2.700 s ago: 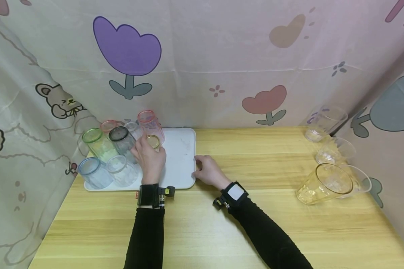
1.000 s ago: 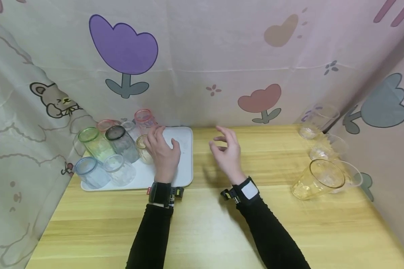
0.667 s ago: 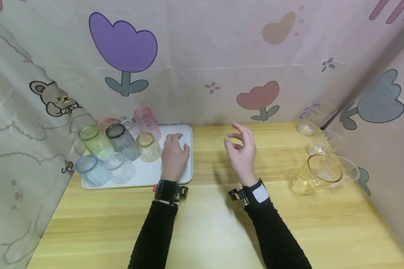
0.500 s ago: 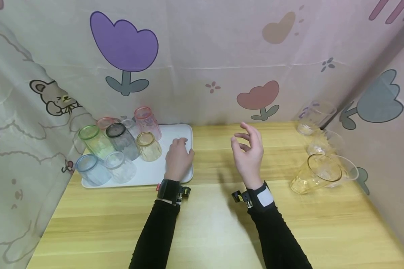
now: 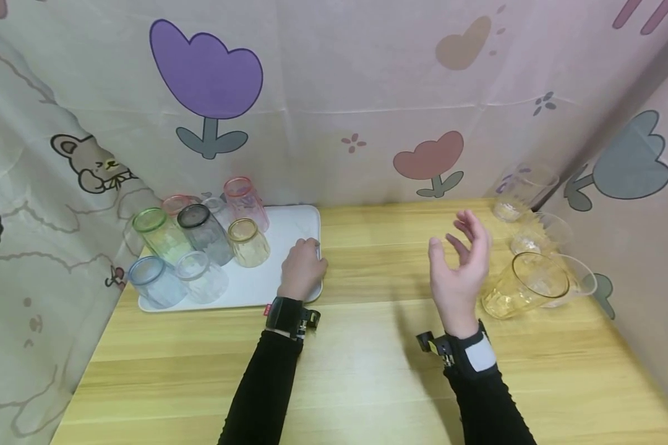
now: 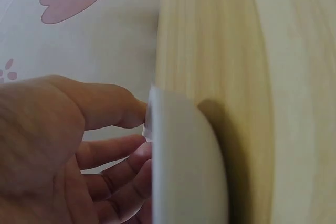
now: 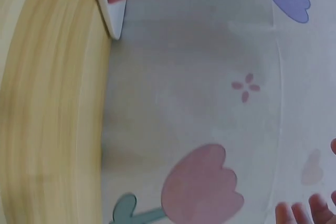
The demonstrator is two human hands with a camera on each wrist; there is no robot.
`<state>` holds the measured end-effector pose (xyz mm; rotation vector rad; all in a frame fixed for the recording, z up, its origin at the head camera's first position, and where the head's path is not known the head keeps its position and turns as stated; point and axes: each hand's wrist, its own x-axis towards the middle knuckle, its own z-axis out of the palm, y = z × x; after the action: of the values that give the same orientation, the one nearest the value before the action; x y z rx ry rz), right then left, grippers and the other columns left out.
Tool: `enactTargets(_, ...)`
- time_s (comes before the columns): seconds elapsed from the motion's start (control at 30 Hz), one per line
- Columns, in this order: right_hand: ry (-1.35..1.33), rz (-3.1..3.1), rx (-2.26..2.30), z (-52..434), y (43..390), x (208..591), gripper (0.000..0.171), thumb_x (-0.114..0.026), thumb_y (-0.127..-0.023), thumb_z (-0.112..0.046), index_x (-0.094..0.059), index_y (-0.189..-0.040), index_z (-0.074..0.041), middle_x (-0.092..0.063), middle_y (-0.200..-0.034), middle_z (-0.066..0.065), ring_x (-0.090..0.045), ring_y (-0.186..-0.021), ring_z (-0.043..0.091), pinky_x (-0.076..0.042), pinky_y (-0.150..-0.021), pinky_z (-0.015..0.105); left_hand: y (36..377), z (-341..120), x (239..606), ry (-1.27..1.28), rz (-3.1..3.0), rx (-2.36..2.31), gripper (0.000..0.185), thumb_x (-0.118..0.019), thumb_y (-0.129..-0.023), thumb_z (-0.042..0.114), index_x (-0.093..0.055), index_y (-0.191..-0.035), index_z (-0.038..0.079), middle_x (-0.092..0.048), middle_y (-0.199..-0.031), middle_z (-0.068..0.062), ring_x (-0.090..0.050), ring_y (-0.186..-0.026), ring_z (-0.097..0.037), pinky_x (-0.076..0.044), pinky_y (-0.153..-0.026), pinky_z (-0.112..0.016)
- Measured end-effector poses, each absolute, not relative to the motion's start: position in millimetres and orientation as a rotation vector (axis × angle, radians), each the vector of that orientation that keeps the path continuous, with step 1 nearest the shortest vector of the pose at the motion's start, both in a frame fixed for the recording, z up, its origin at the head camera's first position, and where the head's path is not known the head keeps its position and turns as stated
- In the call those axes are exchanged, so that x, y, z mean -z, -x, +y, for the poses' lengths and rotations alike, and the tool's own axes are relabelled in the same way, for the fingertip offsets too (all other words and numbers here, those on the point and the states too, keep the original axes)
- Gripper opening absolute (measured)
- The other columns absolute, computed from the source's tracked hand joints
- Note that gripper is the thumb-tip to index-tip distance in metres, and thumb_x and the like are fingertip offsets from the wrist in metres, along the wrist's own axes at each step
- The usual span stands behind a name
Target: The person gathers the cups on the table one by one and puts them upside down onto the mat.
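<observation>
A white tray (image 5: 292, 225) lies at the table's back left and carries several tinted glasses, among them a yellow one (image 5: 248, 242) and a grey one (image 5: 200, 232). My left hand (image 5: 303, 269) sits on the tray's right rim with its fingers curled onto the edge. The left wrist view shows those fingers (image 6: 113, 116) against the rim of the tray (image 6: 184, 171). My right hand (image 5: 462, 259) hovers open above the table with its fingers loosely spread, holding nothing. It is just left of a yellow glass (image 5: 526, 287) lying on its side.
Clear glasses (image 5: 540, 238) lie on their sides along the right curtain, one in the back corner (image 5: 523, 191). Printed curtains close the back and both sides. Bare wooden table (image 5: 367, 371) stretches between the tray and the lying glasses and toward me.
My left hand let go of the yellow glass on the tray and slid right to the tray's rim. My right hand left that rim, rose and travelled right toward the lying glasses.
</observation>
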<state>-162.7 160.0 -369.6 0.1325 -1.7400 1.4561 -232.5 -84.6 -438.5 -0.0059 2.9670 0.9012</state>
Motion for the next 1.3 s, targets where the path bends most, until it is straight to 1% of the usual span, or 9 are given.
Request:
enactTargets(0.1,-0.083,-1.72,-1.412,169,154,366,0.062,-0.064,-0.084,0.014,-0.051,-0.144,0.003,-0.05,-0.141,0.009,-0.046,-0.131,0.023,-0.045,-0.11,0.033,233,-84,439,0.004,2.957,-0.915,0.044,-0.065,-0.095,0.017,-0.062,-0.137,0.002,-0.062,-0.122,-0.018,-0.062,-0.111,-0.036,-0.058,-0.085,-0.056)
enactTargets(0.23,-0.021,-1.708,-1.288,174,138,353,0.062,-0.063,-0.082,0.01,-0.051,-0.142,0.006,-0.046,-0.141,0.006,-0.04,-0.132,0.019,-0.033,-0.118,0.037,232,-83,439,-0.002,2.955,-0.93,0.043,-0.064,-0.096,0.015,-0.062,-0.136,0.0,-0.062,-0.12,-0.018,-0.063,-0.108,-0.035,-0.058,-0.084,-0.054)
enactTargets(0.43,0.111,-1.649,-1.108,187,124,348,0.069,-0.065,-0.077,0.006,-0.046,-0.143,0.008,-0.037,-0.147,0.01,-0.03,-0.14,0.021,-0.02,-0.122,0.035,232,-81,440,-0.026,2.926,-0.981,0.043,-0.063,-0.096,0.009,-0.059,-0.136,-0.005,-0.06,-0.12,-0.02,-0.064,-0.103,-0.035,-0.057,-0.089,-0.049)
enactTargets(0.6,0.287,-1.627,-1.059,200,120,361,0.08,-0.068,-0.078,0.006,-0.032,-0.15,0.009,-0.026,-0.155,0.017,-0.019,-0.147,0.021,-0.014,-0.123,0.028,233,-79,441,-0.026,2.926,-1.002,0.043,-0.061,-0.096,0.006,-0.058,-0.137,-0.006,-0.059,-0.122,-0.022,-0.062,-0.105,-0.035,-0.056,-0.092,-0.047)
enactTargets(0.77,0.425,-1.61,-1.095,212,123,375,0.099,-0.073,-0.08,0.001,-0.01,-0.155,0.013,-0.012,-0.161,0.02,-0.01,-0.151,0.018,-0.011,-0.123,0.023,232,-79,441,-0.016,2.925,-1.002,0.043,-0.061,-0.096,0.006,-0.059,-0.138,-0.006,-0.059,-0.121,-0.022,-0.062,-0.103,-0.035,-0.057,-0.09,-0.047)
enactTargets(0.83,0.475,-1.587,-1.16,219,125,381,0.106,-0.075,-0.08,0.0,-0.004,-0.157,0.011,-0.011,-0.162,0.016,-0.01,-0.151,0.017,-0.012,-0.121,0.021,232,-79,441,-0.014,2.925,-1.003,0.043,-0.061,-0.096,0.006,-0.059,-0.138,-0.006,-0.06,-0.121,-0.021,-0.062,-0.102,-0.034,-0.057,-0.09,-0.047)
enactTargets(1.07,0.655,-1.401,-1.591,242,132,405,0.123,-0.078,-0.075,0.011,0.002,-0.165,-0.013,-0.001,-0.168,-0.002,-0.007,-0.15,0.005,-0.019,-0.12,0.015,233,-78,442,-0.008,2.921,-1.001,0.043,-0.061,-0.097,0.007,-0.059,-0.138,-0.005,-0.06,-0.121,-0.021,-0.063,-0.103,-0.034,-0.057,-0.089,-0.046)
enactTargets(1.17,0.684,-1.412,-1.665,249,134,415,0.123,-0.077,-0.078,0.012,0.005,-0.164,-0.016,0.003,-0.169,-0.002,-0.006,-0.151,0.002,-0.017,-0.121,0.015,233,-79,441,-0.005,2.929,-0.991,0.043,-0.061,-0.096,0.007,-0.059,-0.138,-0.004,-0.06,-0.121,-0.021,-0.063,-0.104,-0.034,-0.057,-0.089,-0.046)
enactTargets(1.3,0.707,-1.453,-1.661,255,137,425,0.116,-0.076,-0.08,0.011,0.0,-0.164,-0.014,-0.002,-0.168,-0.001,-0.011,-0.15,0.003,-0.016,-0.12,0.014,233,-79,440,-0.008,2.929,-0.988,0.043,-0.061,-0.096,0.007,-0.059,-0.137,-0.005,-0.06,-0.12,-0.021,-0.062,-0.103,-0.034,-0.057,-0.088,-0.047)
